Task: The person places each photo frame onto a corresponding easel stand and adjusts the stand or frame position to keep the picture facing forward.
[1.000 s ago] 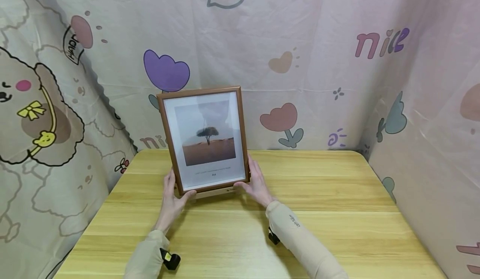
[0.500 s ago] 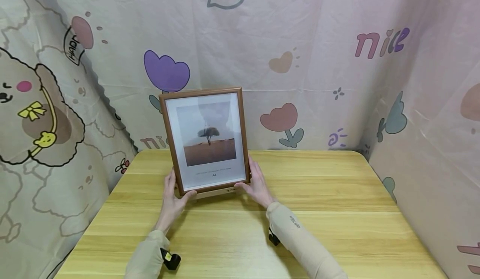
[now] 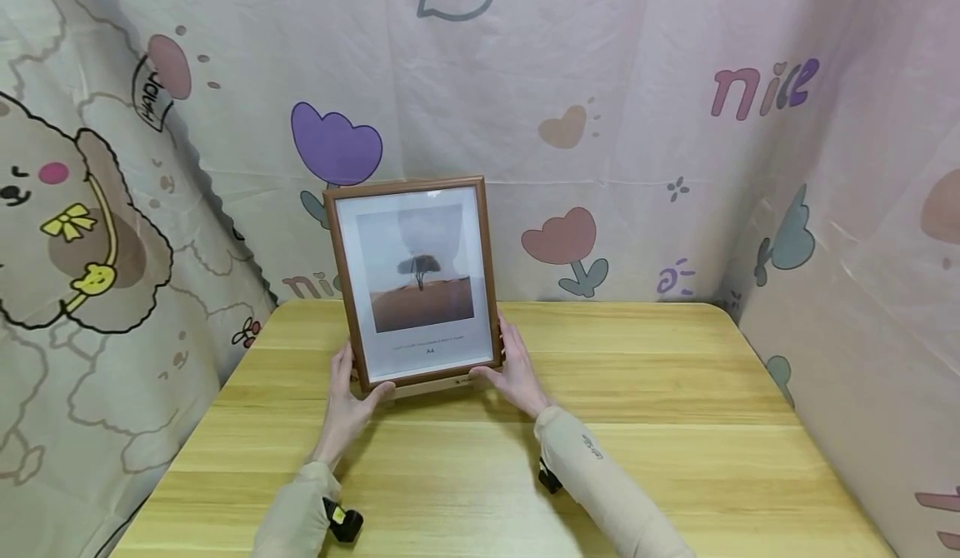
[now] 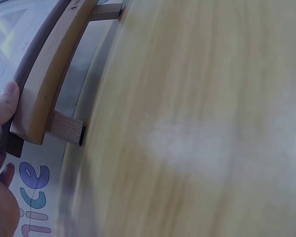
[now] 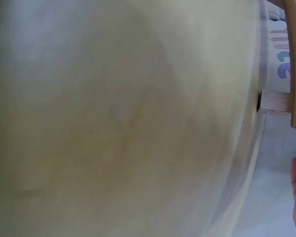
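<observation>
A brown wooden picture frame [image 3: 412, 333] with a lone-tree print and "A4" on its white mat stands leaning back, slightly turned. Under its bottom edge runs the light wood ledge of a stand [image 3: 427, 386]. My left hand [image 3: 345, 408] grips the lower left corner, thumb in front and fingers round the side. At the lower right corner my right hand [image 3: 519, 379] holds in the same way. In the left wrist view, the ledge [image 4: 52, 74] and its two short feet show beside the left thumb [image 4: 9, 98]. The right wrist view catches one foot [image 5: 275, 102] above the right fingertips.
The wooden table [image 3: 637, 391] extends in front and to the right. A printed curtain [image 3: 637, 42] with flowers and hearts hangs behind and along both sides. Small black wrist cameras [image 3: 343, 521] sit at both sleeves.
The frame's upper left corner has shifted a little to the right, so the frame is turned slightly. Both hands keep their hold on the lower corners.
</observation>
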Available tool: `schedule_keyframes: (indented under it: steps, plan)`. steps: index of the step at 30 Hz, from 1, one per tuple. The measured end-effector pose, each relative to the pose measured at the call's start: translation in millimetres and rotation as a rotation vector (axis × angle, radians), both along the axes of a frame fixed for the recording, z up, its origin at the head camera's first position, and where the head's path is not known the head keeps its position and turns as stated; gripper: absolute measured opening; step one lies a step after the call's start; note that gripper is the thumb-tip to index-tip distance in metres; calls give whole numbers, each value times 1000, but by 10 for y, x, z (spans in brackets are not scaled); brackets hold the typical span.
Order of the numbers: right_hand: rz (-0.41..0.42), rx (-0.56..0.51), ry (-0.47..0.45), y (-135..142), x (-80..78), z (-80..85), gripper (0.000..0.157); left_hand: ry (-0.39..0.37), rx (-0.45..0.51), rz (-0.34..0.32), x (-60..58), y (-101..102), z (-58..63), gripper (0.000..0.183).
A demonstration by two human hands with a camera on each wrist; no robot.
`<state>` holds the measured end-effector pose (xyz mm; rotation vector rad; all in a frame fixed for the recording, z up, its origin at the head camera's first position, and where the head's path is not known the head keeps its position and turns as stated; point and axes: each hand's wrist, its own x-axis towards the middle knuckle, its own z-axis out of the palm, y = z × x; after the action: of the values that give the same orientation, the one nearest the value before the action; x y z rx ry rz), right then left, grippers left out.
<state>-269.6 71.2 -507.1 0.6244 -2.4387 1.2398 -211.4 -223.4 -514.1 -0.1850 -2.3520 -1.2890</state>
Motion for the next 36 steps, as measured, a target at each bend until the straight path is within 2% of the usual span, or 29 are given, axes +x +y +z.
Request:
schedule_keyframes:
  steps: [3,7,10,14,19,22,29,36]
  plan:
    - [2,1,-41,6,4,5,114,-29,3,-5,14,-1,-1,102]
    - [30,-24,-118,14,14,0,110,-129,-4,20,41,-11,-4,93]
    - [53,-65,-170,21,23,-12,107,-225,-25,42,55,-17,-6,76]
    - [81,-124,-227,28,32,-36,106,-291,-33,48,72,-6,8,56]
    - [99,-152,-292,34,42,-46,105,-288,-5,59,91,14,14,52]
    - [105,-152,-293,34,49,-42,104,-273,-3,74,95,23,7,49]
    - [97,-157,-289,25,41,-54,103,-228,-49,109,107,29,8,44]
    - [91,-179,-316,22,18,-70,103,-232,-84,115,106,35,25,43]
